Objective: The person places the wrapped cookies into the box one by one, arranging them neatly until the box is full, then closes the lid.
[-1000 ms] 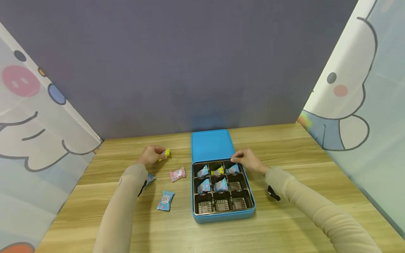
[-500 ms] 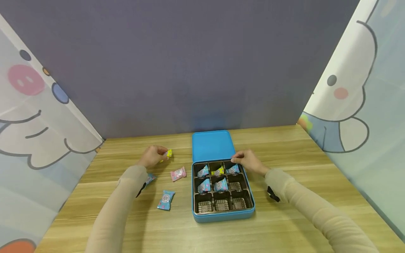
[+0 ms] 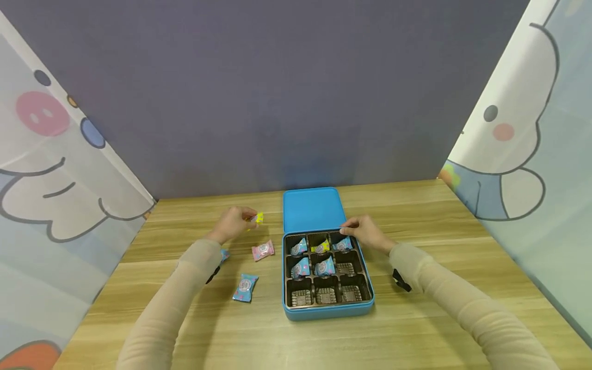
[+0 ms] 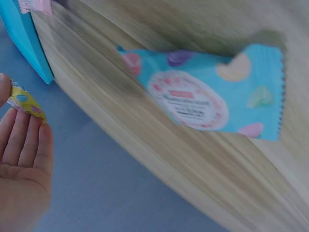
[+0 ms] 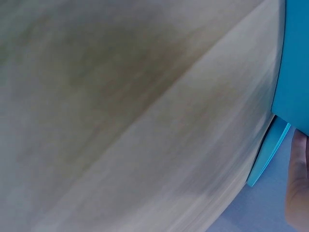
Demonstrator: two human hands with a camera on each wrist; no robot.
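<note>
My left hand [image 3: 233,224] pinches a yellow wrapped candy [image 3: 258,218] between thumb and fingertips; in the left wrist view the yellow wrapper [image 4: 26,102] shows at the fingertips. My right hand [image 3: 367,232] grips the back right corner of the blue tin [image 3: 329,312], thumb at the rim and fingers against the outside. The tin's brown tray [image 3: 309,281] has several compartments. Blue candies [image 3: 325,266] and one yellow candy [image 3: 320,246] sit in the back and middle rows; the front row and the middle row's right compartment are bare.
A pink candy [image 3: 263,250] and a blue candy [image 3: 245,288] lie on the wooden table [image 3: 416,318] left of the tin. Another blue candy [image 3: 224,255] is partly hidden by my left sleeve. The tin's lid [image 3: 312,209] lies folded back behind it.
My left hand has moved right and slightly away from me with the yellow candy, toward the tin. My right hand stays at the tin's corner. The head view has shifted slightly.
</note>
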